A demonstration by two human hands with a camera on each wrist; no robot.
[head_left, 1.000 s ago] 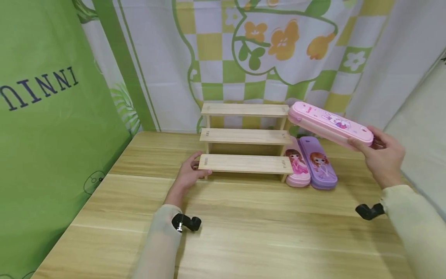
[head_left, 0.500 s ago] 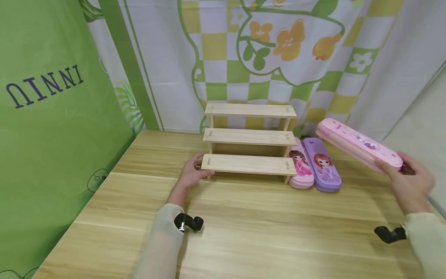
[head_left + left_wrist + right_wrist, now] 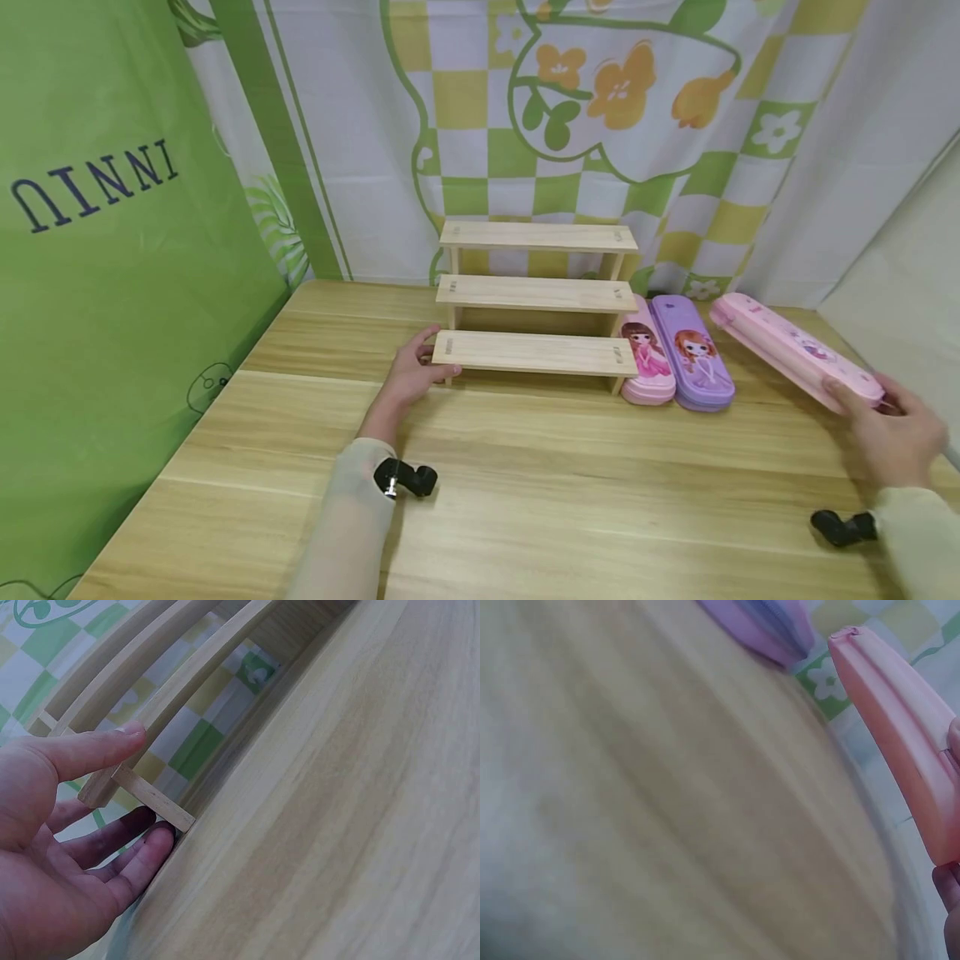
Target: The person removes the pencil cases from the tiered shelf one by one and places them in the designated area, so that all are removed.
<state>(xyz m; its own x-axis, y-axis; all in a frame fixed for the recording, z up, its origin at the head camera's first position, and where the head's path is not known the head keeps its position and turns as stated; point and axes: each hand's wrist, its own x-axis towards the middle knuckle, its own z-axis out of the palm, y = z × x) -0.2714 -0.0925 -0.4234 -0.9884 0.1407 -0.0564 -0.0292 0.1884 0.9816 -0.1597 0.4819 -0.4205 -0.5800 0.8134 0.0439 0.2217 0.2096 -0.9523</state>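
Observation:
My right hand [image 3: 902,435] grips the near end of a pink pencil case [image 3: 795,337] with a rabbit on its lid. The case is tilted, its far end up off the table in the right wrist view. To its left lie a purple pencil case [image 3: 693,354] and another pink pencil case [image 3: 648,362], each with a girl printed on it. That pink one is partly hidden by a three-step wooden rack [image 3: 536,352]. My left hand [image 3: 411,373] holds the left end of the rack's lowest step, thumb [image 3: 97,752] over the board and fingers curled by its leg.
The wood-grain table [image 3: 570,483] reaches back to a patterned curtain [image 3: 510,158]. A green cloth [image 3: 112,317] hangs along the left side. A pale wall [image 3: 911,275] stands at the right, close to my right hand.
My right hand has carried the rabbit pencil case right and down, from beside the rack's top step to low over the table, right of the purple one. My left hand stays on the rack.

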